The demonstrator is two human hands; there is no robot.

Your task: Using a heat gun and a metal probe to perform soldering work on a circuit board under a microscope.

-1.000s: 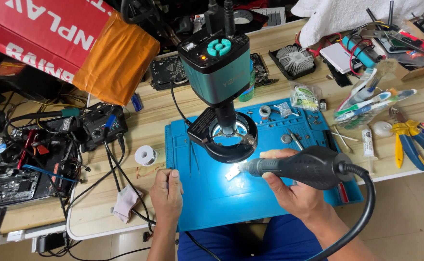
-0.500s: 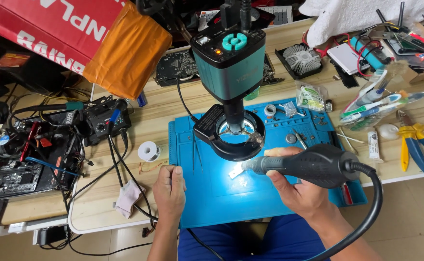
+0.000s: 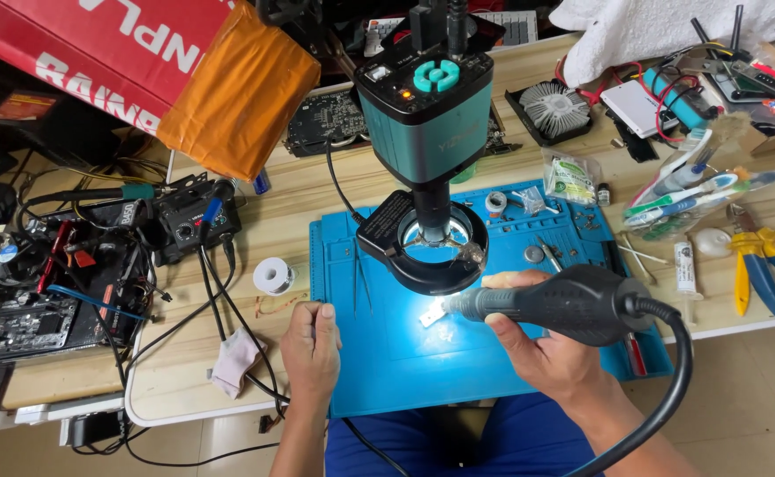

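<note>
My right hand (image 3: 551, 353) grips a black hot-air wand (image 3: 564, 303) with a thick hose, its metal nozzle (image 3: 432, 312) pointing left over a lit spot on the blue work mat (image 3: 387, 353). Above that spot stands a teal microscope camera (image 3: 427, 106) with a black ring light (image 3: 423, 243). My left hand (image 3: 311, 349) rests on the mat's left edge with its fingers curled; whether it pinches a thin tool I cannot tell. A pair of tweezers (image 3: 358, 274) lies on the mat just beyond it.
A solder spool (image 3: 273, 276) and a pink cloth (image 3: 233, 360) lie left of the mat. Circuit boards and tangled cables (image 3: 60, 283) fill the far left. Yellow-and-blue pliers (image 3: 759, 265), brushes in a bag (image 3: 697, 190), a heatsink fan (image 3: 555, 106) and an orange packet (image 3: 242, 93) crowd the bench.
The camera view has shifted slightly, so the scene sits higher in frame. Both hands and the wand keep the same places over the mat.
</note>
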